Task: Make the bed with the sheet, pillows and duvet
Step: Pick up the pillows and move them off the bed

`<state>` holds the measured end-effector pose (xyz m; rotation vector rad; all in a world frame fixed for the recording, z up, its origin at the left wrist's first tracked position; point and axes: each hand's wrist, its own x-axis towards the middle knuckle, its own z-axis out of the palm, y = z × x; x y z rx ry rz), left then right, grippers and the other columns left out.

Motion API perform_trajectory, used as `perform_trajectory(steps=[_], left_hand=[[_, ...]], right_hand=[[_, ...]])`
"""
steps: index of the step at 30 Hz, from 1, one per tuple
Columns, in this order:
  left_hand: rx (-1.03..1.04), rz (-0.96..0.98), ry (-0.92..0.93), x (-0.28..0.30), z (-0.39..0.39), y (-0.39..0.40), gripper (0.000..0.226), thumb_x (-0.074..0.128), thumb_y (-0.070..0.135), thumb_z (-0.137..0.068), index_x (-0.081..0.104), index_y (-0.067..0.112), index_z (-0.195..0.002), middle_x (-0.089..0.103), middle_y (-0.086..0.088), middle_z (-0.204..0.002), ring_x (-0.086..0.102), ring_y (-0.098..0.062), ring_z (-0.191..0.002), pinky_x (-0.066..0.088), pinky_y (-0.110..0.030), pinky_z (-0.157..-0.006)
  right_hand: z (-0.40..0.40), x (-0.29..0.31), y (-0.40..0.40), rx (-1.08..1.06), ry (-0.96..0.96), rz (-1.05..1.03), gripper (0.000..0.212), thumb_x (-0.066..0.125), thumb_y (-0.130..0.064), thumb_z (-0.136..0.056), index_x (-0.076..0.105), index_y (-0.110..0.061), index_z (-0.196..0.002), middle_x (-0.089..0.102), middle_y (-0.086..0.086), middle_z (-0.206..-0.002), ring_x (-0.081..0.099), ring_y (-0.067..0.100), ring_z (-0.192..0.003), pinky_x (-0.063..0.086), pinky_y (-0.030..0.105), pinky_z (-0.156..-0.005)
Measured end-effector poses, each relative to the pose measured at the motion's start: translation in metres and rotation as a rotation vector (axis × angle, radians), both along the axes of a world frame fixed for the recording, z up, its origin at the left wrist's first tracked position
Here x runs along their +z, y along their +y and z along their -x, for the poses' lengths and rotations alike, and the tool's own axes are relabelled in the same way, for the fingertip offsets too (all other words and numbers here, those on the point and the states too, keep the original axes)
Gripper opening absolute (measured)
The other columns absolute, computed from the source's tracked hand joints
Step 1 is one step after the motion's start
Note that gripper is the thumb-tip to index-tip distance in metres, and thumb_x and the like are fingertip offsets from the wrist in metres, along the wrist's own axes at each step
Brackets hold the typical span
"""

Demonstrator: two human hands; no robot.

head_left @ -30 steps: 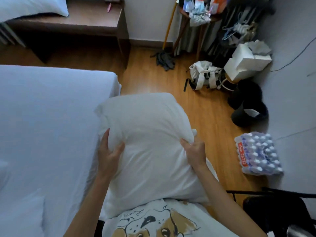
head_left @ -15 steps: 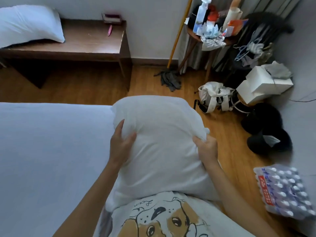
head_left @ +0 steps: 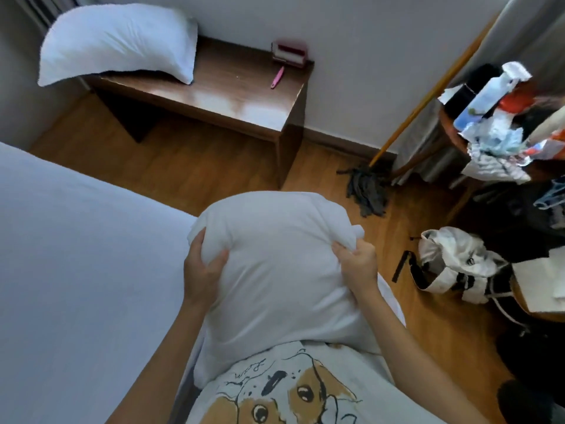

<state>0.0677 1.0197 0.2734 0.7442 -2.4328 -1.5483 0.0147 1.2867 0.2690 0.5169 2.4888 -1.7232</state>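
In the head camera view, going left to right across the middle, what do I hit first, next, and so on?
Bed sheet → left hand → held pillow → right hand → white bag on the floor.

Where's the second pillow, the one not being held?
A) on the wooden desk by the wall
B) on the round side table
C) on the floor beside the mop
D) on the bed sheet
A: the spare pillow lies on the wooden desk, while both hands grip the other pillow.
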Motion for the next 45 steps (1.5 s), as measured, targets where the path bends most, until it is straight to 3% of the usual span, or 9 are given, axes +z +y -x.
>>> perform_trajectory(steps=[7, 13, 18, 20, 24, 27, 32, 40, 45], left_hand=[[0.240, -0.031, 0.036, 0.012, 0.118, 0.006, 0.062, 0.068, 0.024, -0.089, 0.041, 0.015, -0.145, 0.045, -0.005, -0.147, 0.043, -0.024, -0.133, 0.038, -0.042, -0.111], [0.364, -0.045, 0.056, 0.006, 0.191, -0.022, 0.060, 0.068, 0.013, -0.089, 0.043, 0.016, -0.143, 0.046, 0.001, -0.144, 0.043, -0.009, -0.127, 0.034, -0.018, -0.101], [0.434, -0.061, 0.073, -0.009, 0.267, -0.075, 0.059, 0.067, 0.014, -0.090, 0.042, 0.017, -0.143, 0.045, -0.001, -0.147, 0.043, -0.015, -0.131, 0.035, -0.027, -0.105], [0.426, -0.064, 0.064, -0.010, 0.304, -0.105, 0.058, 0.067, 0.016, -0.091, 0.042, 0.018, -0.143, 0.045, 0.001, -0.146, 0.042, -0.013, -0.130, 0.035, -0.025, -0.104], [0.383, -0.114, 0.058, -0.008, 0.362, -0.161, 0.064, 0.067, 0.035, -0.084, 0.042, 0.024, -0.142, 0.042, 0.014, -0.139, 0.040, -0.004, -0.125, 0.035, -0.021, -0.098], [0.391, -0.130, 0.024, -0.013, 0.397, -0.195, 0.060, 0.069, 0.022, -0.089, 0.041, 0.025, -0.142, 0.040, 0.016, -0.138, 0.038, -0.002, -0.125, 0.035, -0.021, -0.100], [0.544, -0.108, 0.055, -0.010, 0.439, -0.224, 0.059, 0.067, 0.013, -0.089, 0.042, 0.020, -0.142, 0.042, 0.013, -0.139, 0.037, 0.011, -0.120, 0.031, 0.004, -0.091], [0.751, 0.031, 0.068, 0.017, 0.528, -0.302, 0.058, 0.067, 0.008, -0.089, 0.044, 0.011, -0.142, 0.045, 0.006, -0.138, 0.041, -0.007, -0.127, 0.032, -0.003, -0.096], [0.810, 0.086, 0.113, 0.037, 0.561, -0.364, 0.058, 0.066, 0.003, -0.088, 0.044, 0.007, -0.142, 0.045, 0.006, -0.137, 0.040, 0.008, -0.120, 0.031, 0.001, -0.096]], right_hand=[[0.171, 0.011, -0.011, 0.202, 0.041, -0.022, 0.035, 0.065, -0.019, -0.085, 0.059, 0.015, -0.085, 0.061, 0.032, -0.082, 0.059, 0.045, -0.076, 0.049, 0.049, -0.060], [0.268, 0.001, -0.050, 0.307, -0.014, -0.023, 0.037, 0.065, -0.019, -0.085, 0.054, 0.015, -0.080, 0.057, 0.032, -0.075, 0.049, 0.025, -0.057, 0.040, 0.032, -0.055], [0.363, -0.006, -0.115, 0.341, -0.008, -0.048, 0.038, 0.065, -0.020, -0.086, 0.052, 0.012, -0.071, 0.054, 0.025, -0.063, 0.047, 0.020, -0.056, 0.039, 0.034, -0.054], [0.401, -0.001, -0.145, 0.341, 0.018, -0.073, 0.037, 0.064, -0.020, -0.086, 0.051, 0.008, -0.066, 0.051, 0.016, -0.058, 0.046, 0.015, -0.054, 0.038, 0.034, -0.054], [0.461, 0.005, -0.195, 0.371, 0.023, -0.055, 0.045, 0.065, -0.029, -0.084, 0.050, 0.011, -0.069, 0.051, 0.021, -0.060, 0.045, 0.018, -0.057, 0.036, 0.035, -0.054], [0.505, 0.006, -0.229, 0.418, 0.018, -0.058, 0.047, 0.063, -0.034, -0.078, 0.044, 0.007, -0.064, 0.044, 0.004, -0.056, 0.041, 0.014, -0.055, 0.033, 0.033, -0.053], [0.577, 0.003, -0.281, 0.559, 0.018, -0.063, 0.037, 0.063, -0.031, -0.078, 0.044, -0.004, -0.060, 0.042, -0.010, -0.054, 0.039, 0.006, -0.053, 0.033, 0.026, -0.051], [0.699, 0.010, -0.399, 0.759, 0.030, 0.027, 0.050, 0.060, -0.035, -0.072, 0.037, 0.009, -0.066, 0.033, 0.001, -0.062, 0.032, 0.011, -0.060, 0.024, 0.029, -0.053], [0.743, 0.032, -0.481, 0.832, 0.112, 0.084, 0.041, 0.059, -0.025, -0.077, 0.025, -0.009, -0.060, 0.024, -0.007, -0.058, 0.022, 0.007, -0.054, 0.018, 0.026, -0.047]])
